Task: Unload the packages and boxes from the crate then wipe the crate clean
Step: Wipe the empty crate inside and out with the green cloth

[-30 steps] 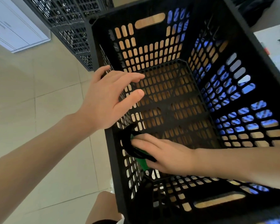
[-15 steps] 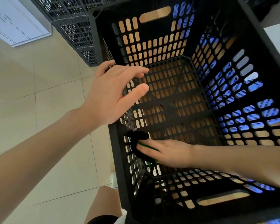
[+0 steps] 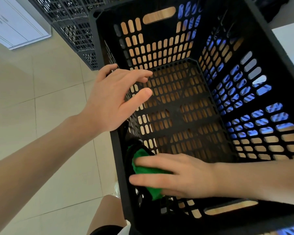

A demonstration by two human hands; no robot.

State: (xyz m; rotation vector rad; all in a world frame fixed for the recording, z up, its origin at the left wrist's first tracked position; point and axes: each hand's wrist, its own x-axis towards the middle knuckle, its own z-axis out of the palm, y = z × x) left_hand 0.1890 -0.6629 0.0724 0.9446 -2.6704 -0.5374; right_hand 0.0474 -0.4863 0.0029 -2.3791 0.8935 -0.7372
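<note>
A black slotted plastic crate (image 3: 120,167) fills the view, and I look down into it. Nothing lies on its floor, and no packages or boxes show inside. My left hand (image 3: 115,99) rests on the crate's left rim, fingers stretched out and thumb hanging inside. My right hand (image 3: 182,177) is down inside, near the near-left corner. Its straight fingers press a green and black cloth (image 3: 143,168) against the inner left wall.
More black crates (image 3: 75,28) stand stacked at the upper left, beside a white cabinet (image 3: 12,22). Beige floor tiles (image 3: 41,99) lie to the left. A white box (image 3: 290,39) sits past the right rim. My knee (image 3: 107,216) is at the bottom.
My right hand has slid the cloth along the inner left wall toward the near corner, and more green shows. The left hand has stayed on the rim.
</note>
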